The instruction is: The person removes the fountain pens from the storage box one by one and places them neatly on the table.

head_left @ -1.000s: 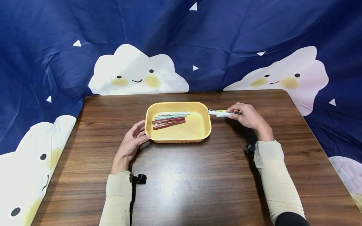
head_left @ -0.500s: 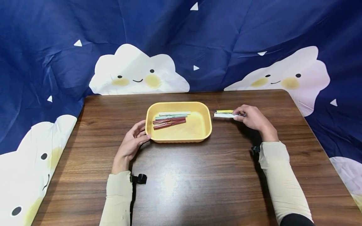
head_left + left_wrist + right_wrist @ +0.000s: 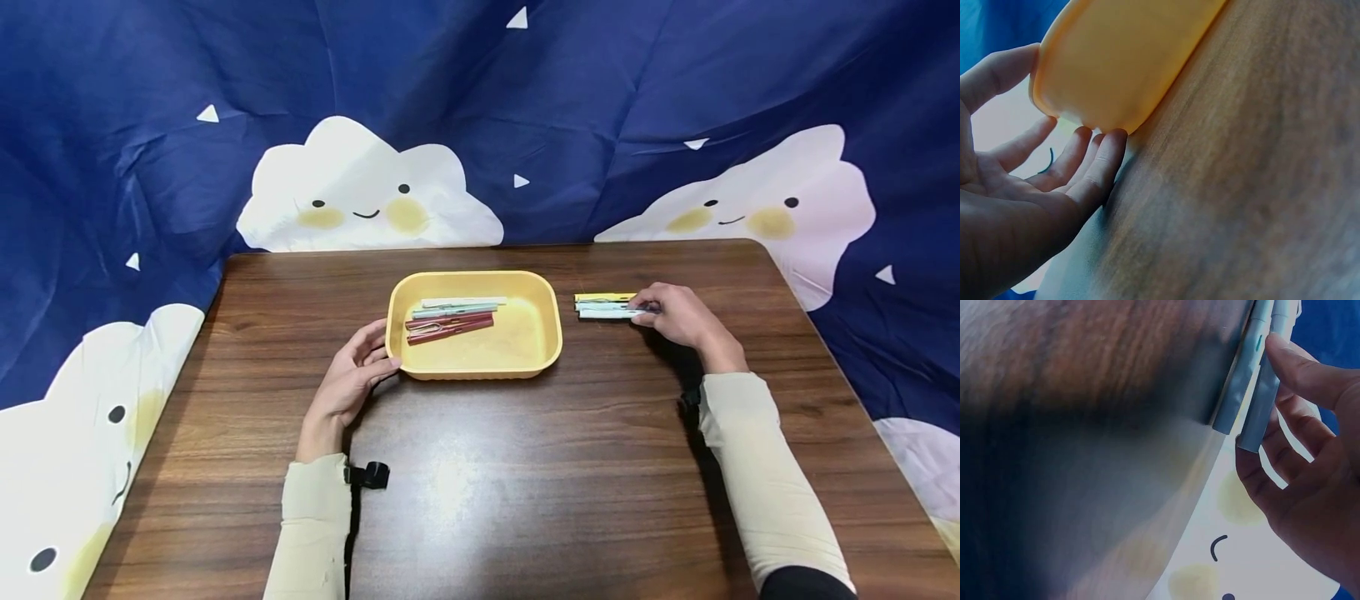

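My left hand [image 3: 348, 379] holds the left end of a yellow plastic tray [image 3: 480, 373]; in the left wrist view its thumb and fingertips meet the tray wall [image 3: 1129, 56]. Inside the tray lie a white pen [image 3: 461, 302], a pale green pen [image 3: 457, 311] and dark red pens [image 3: 450, 327]. To the right of the tray, my right hand [image 3: 678, 315] pinches a pale blue pen [image 3: 1263, 403] between thumb and fingers. Beside it lie another pale blue pen [image 3: 1242, 387] and a yellow pen [image 3: 600, 297], partly hidden by the hand at their right ends.
The dark wooden table [image 3: 525, 483] extends to a back edge just behind the tray and pens. A blue curtain [image 3: 562, 100] with white clouds hangs behind it. Black camera mounts [image 3: 367, 475] sit at the wrists.
My right hand has moved right and slightly toward me, bringing the pale pen from near the tray's right rim to lie alongside the other pens. The left hand and tray stay put.
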The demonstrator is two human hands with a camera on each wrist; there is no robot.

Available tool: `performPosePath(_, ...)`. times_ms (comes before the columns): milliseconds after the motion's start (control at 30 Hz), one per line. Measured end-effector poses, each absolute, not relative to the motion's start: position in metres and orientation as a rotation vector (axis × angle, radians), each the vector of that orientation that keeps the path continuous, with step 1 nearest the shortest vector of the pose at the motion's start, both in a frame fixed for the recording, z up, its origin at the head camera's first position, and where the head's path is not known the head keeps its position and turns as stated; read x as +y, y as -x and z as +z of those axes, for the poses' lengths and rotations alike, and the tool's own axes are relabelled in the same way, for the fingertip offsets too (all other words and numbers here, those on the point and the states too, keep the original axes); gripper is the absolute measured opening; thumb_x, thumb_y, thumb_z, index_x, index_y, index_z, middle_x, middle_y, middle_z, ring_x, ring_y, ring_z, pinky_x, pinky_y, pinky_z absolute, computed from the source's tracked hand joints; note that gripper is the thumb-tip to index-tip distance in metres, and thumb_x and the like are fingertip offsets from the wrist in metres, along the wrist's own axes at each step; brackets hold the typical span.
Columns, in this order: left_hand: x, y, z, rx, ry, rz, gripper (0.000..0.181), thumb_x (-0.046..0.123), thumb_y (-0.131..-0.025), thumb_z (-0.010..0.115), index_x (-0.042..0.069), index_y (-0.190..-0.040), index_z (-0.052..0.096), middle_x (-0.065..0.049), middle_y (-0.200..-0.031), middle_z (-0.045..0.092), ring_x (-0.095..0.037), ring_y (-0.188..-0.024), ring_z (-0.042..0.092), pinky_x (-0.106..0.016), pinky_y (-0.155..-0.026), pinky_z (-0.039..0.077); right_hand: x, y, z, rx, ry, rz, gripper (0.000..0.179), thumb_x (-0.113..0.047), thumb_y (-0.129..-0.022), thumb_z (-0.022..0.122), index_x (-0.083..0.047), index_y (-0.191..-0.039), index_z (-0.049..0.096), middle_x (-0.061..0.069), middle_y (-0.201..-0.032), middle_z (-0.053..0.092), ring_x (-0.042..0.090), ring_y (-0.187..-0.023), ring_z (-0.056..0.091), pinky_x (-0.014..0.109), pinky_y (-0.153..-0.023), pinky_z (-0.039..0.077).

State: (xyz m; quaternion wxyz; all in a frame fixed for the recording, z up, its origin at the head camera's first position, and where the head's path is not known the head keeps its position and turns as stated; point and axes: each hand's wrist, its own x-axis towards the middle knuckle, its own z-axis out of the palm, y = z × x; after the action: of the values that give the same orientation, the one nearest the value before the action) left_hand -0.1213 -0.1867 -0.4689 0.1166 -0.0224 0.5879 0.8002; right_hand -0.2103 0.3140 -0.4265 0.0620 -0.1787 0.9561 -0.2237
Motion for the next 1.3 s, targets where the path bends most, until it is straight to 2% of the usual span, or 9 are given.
performPosePath(433,-0.186,0.123,-0.47,1.712,0.063,2.343,0.073,-0.016,-0.088,0.061,-0.001,-0.154,0.033,-0.025,-0.143,0.042,-0.022,-0.112,0.059,-0.025,-0.087,0.056,0.316,0.214,-0.433,2.888,0.503,-0.646,0.018,-0.006,-0.092,0.074,0.003,-0.108,0.073,0.019,-0.103,0.069,0.032,-0.091,0.062,0.05,-0.082,0.05)
performPosePath(1300,-0.187,0.12,-0.468,1.721,0.056,2.343,0.073,-0.017,-0.088,0.06,-0.004,-0.153,0.031,-0.027,-0.143,0.041,-0.022,-0.111,0.059,-0.025,-0.087,0.056,0.316,0.211,-0.44,2.883,0.366,-0.772,0.019,-0.011,-0.093,0.075,0.001,-0.108,0.074,0.021,-0.109,0.068,0.036,-0.101,0.064,0.054,-0.091,0.049)
